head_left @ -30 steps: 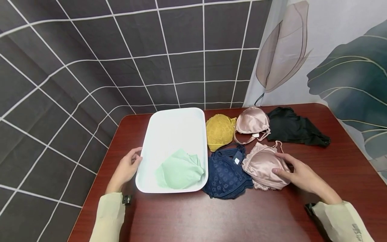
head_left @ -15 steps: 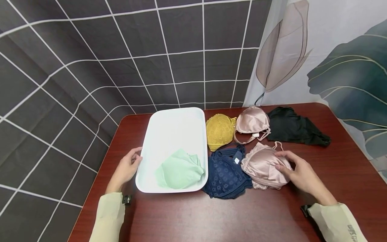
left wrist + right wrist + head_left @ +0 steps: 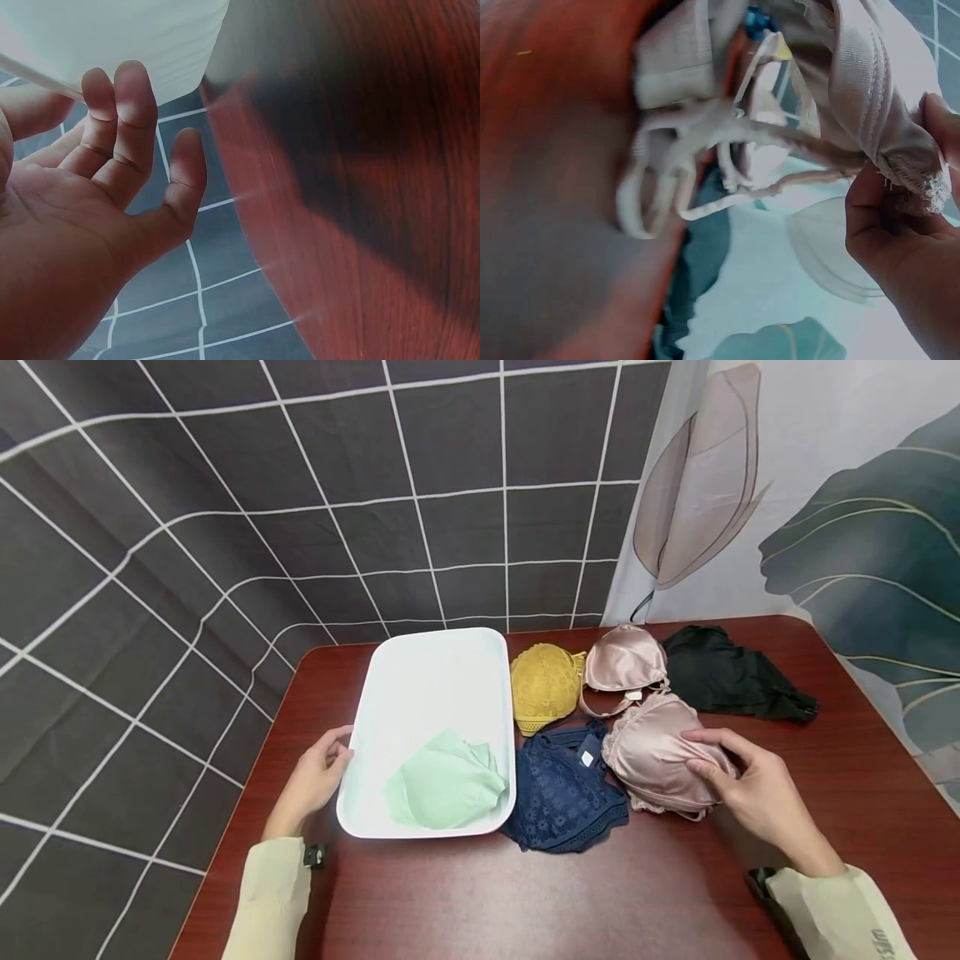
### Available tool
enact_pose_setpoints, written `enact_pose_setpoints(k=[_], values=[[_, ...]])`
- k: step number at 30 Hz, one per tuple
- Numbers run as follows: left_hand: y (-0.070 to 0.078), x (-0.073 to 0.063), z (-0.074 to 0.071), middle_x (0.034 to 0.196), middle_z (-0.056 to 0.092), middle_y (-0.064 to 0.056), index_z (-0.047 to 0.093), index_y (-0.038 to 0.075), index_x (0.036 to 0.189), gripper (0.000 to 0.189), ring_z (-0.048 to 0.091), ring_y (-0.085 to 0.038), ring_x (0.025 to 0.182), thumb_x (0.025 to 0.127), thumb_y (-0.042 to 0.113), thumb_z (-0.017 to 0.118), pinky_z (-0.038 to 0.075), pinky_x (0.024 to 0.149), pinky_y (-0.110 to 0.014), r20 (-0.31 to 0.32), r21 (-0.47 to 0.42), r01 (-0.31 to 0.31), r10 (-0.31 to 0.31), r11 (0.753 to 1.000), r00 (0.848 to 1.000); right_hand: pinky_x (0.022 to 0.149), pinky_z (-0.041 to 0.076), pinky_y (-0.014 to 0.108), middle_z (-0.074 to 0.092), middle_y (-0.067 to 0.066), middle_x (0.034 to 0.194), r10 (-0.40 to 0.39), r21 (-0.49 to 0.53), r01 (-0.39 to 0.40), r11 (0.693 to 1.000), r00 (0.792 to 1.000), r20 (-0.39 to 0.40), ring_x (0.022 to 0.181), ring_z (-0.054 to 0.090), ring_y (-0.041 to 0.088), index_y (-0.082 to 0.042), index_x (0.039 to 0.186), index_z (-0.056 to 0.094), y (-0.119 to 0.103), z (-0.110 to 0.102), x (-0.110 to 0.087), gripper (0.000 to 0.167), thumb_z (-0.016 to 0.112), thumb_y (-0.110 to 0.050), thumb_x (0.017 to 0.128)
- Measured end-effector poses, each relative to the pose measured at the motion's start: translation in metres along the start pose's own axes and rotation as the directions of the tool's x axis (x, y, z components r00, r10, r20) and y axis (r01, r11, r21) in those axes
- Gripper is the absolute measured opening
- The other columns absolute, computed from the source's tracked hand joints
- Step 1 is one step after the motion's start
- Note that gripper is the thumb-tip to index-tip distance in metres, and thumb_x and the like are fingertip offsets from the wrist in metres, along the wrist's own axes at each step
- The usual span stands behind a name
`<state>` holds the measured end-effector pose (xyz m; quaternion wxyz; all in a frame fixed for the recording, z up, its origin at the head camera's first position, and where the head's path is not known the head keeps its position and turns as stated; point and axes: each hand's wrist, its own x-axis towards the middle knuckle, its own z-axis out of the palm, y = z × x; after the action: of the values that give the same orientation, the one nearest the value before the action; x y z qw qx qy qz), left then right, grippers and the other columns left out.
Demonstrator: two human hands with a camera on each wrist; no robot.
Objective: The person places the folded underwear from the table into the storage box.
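My right hand (image 3: 767,797) pinches the outer edge of a shiny pink bra (image 3: 654,756) with lace trim, between thumb and fingers. In the right wrist view, the bra's fabric (image 3: 870,82) is bunched at my fingertips, and loose straps (image 3: 727,202) dangle, partly blurred. My left hand (image 3: 315,777) rests at the left side of a white tray (image 3: 431,685). The left wrist view has its relaxed fingers against the tray's outer wall (image 3: 165,37). A mint-green folded garment (image 3: 450,781) lies in the front part of the tray.
Right of the tray lie a navy lace bra (image 3: 562,793), a mustard-yellow bra (image 3: 543,689), another pink satin bra (image 3: 625,660) and a black garment (image 3: 731,672). Everything is on a reddish-brown wooden table (image 3: 525,902). A dark grid-patterned curtain (image 3: 457,452) hangs behind it.
The pink bra in my right hand has shifted and turned, its lace edge now reaching farther back beside the other pink bra. My left hand and the tray have stayed put.
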<state>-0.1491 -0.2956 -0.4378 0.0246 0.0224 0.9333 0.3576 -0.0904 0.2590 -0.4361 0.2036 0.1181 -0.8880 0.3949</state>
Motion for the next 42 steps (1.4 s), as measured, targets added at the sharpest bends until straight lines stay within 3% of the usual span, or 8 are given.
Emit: enact_pose_setpoints(k=[4,13,21,26,32,38,42], values=[[0.0,0.0,0.0,0.086,0.055,-0.01,0.044,0.001,0.136,0.041,0.055,-0.025,0.081,0.096,0.008,0.051,0.045,0.07,-0.036,0.0,-0.001,0.005,-0.005,1.0,1.0,0.051,0.029,0.021,0.05,-0.004,0.066,-0.026,0.019,0.027,0.999,0.999,-0.028,0.06,0.036,0.005,-0.016,0.11,0.069,-0.01,-0.005,0.003,0.046,0.078,0.006,0.071],[0.0,0.0,-0.002,0.087,0.055,-0.011,0.043,0.001,0.136,0.041,0.055,-0.026,0.082,0.096,0.008,0.051,0.045,0.071,-0.037,-0.002,-0.002,0.002,-0.002,1.0,1.0,0.053,0.029,0.019,0.04,-0.005,0.066,-0.093,0.059,0.099,0.993,0.991,-0.092,0.06,0.036,0.004,-0.008,0.112,0.068,-0.032,-0.012,0.013,0.05,0.077,0.014,0.068],[-0.003,0.0,-0.001,0.087,0.055,-0.011,0.044,0.002,0.136,0.041,0.056,-0.026,0.083,0.096,0.008,0.051,0.045,0.071,-0.037,-0.005,-0.001,0.001,-0.001,1.0,1.0,0.061,0.033,0.017,0.062,0.004,0.091,-0.165,0.126,0.179,0.976,0.979,-0.118,0.071,0.045,0.007,-0.004,0.112,0.067,-0.056,-0.006,0.026,0.052,0.075,0.018,0.065],[-0.004,0.0,0.0,0.086,0.055,-0.01,0.043,0.002,0.137,0.042,0.056,-0.026,0.085,0.096,0.008,0.051,0.045,0.072,-0.038,-0.005,0.002,0.002,-0.002,1.0,1.0,0.057,0.032,0.019,0.06,0.005,0.088,-0.191,0.198,0.211,0.957,0.975,-0.117,0.067,0.043,0.008,-0.001,0.111,0.066,-0.07,0.002,0.033,0.052,0.073,0.022,0.064],[-0.004,0.0,0.001,0.085,0.055,-0.01,0.044,0.001,0.136,0.042,0.056,-0.026,0.084,0.096,0.007,0.051,0.045,0.072,-0.038,-0.01,-0.004,-0.012,0.012,1.0,1.0,0.061,0.034,0.02,0.061,0.011,0.089,-0.247,0.312,0.284,0.907,0.957,-0.153,0.071,0.046,0.011,0.007,0.106,0.065,-0.107,0.011,0.043,0.044,0.07,0.025,0.066],[-0.003,0.001,0.001,0.084,0.055,-0.01,0.045,0.0,0.135,0.041,0.057,-0.026,0.083,0.095,0.006,0.052,0.046,0.071,-0.038,-0.017,-0.006,-0.03,0.029,1.0,0.999,0.07,0.04,0.019,0.065,0.015,0.095,-0.289,0.386,0.355,0.851,0.932,-0.22,0.08,0.053,0.011,0.009,0.102,0.065,-0.131,0.026,0.053,0.029,0.072,0.013,0.074],[-0.003,0.0,0.0,0.083,0.055,-0.01,0.045,0.0,0.135,0.041,0.057,-0.026,0.083,0.095,0.006,0.052,0.046,0.071,-0.038,-0.018,-0.011,-0.029,0.028,1.0,0.999,0.07,0.043,0.018,0.064,0.017,0.096,-0.313,0.492,0.395,0.776,0.918,-0.243,0.079,0.057,0.01,0.013,0.101,0.064,-0.141,0.042,0.058,0.025,0.071,0.011,0.077]])
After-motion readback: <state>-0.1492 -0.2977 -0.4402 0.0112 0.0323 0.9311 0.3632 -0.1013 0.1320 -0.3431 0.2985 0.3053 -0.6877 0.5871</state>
